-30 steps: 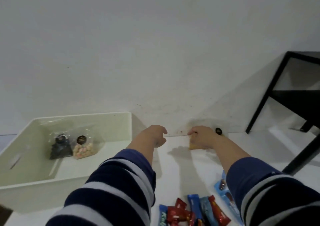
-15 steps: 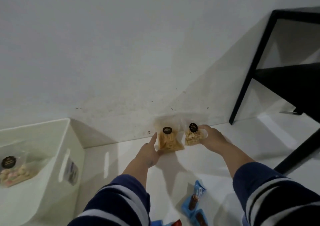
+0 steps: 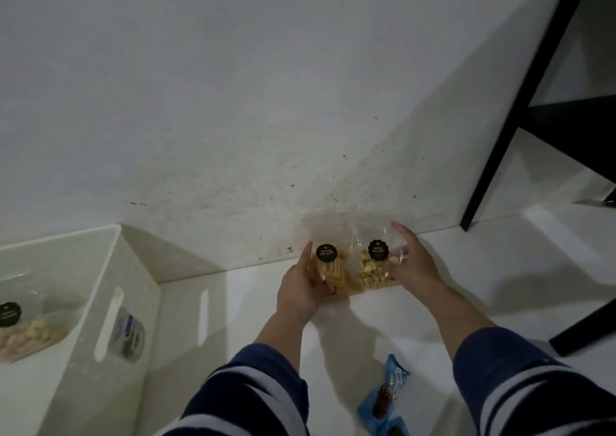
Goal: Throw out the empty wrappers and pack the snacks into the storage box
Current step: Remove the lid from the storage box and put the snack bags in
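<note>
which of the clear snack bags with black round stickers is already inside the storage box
The bag of pale pink puffs, lying in the storage box at far left. The other two sit against the wall, between the hands.

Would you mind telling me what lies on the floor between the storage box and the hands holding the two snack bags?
In the head view, only bare white floor lies between the storage box and the left hand.

1. A round black sticker [image 3: 326, 252] is stuck on the clear bag of yellow sticks [image 3: 336, 274]; its pale lettering is too blurred to be read with certainty.
2. A second black sticker [image 3: 378, 250] is stuck on the clear bag of pale nuggets [image 3: 373, 270]; its two lines of print cannot be made out.
3. White script is printed on the blue wrapper [image 3: 388, 399] near the bottom edge, but it is unreadable.
4. A black sticker [image 3: 9, 314] is seen on the bag in the white box [image 3: 83, 289]; its text is illegible.
</note>
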Tool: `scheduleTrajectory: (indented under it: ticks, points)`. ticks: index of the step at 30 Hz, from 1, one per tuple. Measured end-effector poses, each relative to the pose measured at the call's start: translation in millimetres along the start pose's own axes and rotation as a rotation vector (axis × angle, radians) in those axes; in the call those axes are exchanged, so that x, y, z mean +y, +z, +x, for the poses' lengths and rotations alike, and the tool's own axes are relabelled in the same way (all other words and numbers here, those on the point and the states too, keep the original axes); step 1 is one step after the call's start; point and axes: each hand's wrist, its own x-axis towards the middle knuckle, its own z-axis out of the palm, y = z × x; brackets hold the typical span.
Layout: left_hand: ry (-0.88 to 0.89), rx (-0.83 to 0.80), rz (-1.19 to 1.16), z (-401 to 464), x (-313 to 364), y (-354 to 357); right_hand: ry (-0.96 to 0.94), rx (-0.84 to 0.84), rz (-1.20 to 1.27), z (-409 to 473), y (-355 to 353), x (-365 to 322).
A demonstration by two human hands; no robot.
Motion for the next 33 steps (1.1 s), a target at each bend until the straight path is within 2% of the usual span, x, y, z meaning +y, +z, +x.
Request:
scheduleTrajectory:
  ticks: [5,10,16,25,29,33]
  points:
    - [0.062,0.005,-0.120,-29,13,-36,-0.083,-0.011,0.014,-35,-3,-37]
    - [0.159,0.089,-0.093,-64,46,-95,-0.210,-0.001,0.032,-72,-1,-103]
    - [0.245,0.237,-0.030,-115,55,-188,-0.368,-0.030,0.057,-130,36,-183]
    - [0.307,0.333,-0.061,-186,8,-331,-0.492,-0.066,0.056,-227,143,-263]
    - [0.258,0.378,-0.033,-206,-27,-380,-0.500,-0.106,0.053,-257,199,-285]
    - [0.181,0.396,-0.001,-210,-65,-416,-0.497,-0.131,-0.057,-269,254,-297]
